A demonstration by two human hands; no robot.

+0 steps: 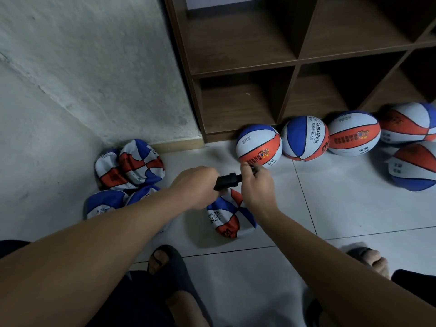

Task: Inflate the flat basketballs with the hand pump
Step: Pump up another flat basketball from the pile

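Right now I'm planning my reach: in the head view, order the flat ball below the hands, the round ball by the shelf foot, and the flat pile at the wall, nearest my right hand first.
From the right hand:
1. Round ball, just beyond the fingertips.
2. Flat ball, below, toward the feet.
3. Flat pile, far left by the wall.

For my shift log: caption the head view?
Both hands grip the black hand pump above a flat basketball on the floor.

Black hand pump (pixel 228 181) held up between both hands, lying sideways. Flat red, white, blue ball (pixel 230 217) crumpled on floor right under pump. More flat balls (pixel 128 166) piled by wall. Round pumped-up balls (pixel 259 145) in row by shelf.
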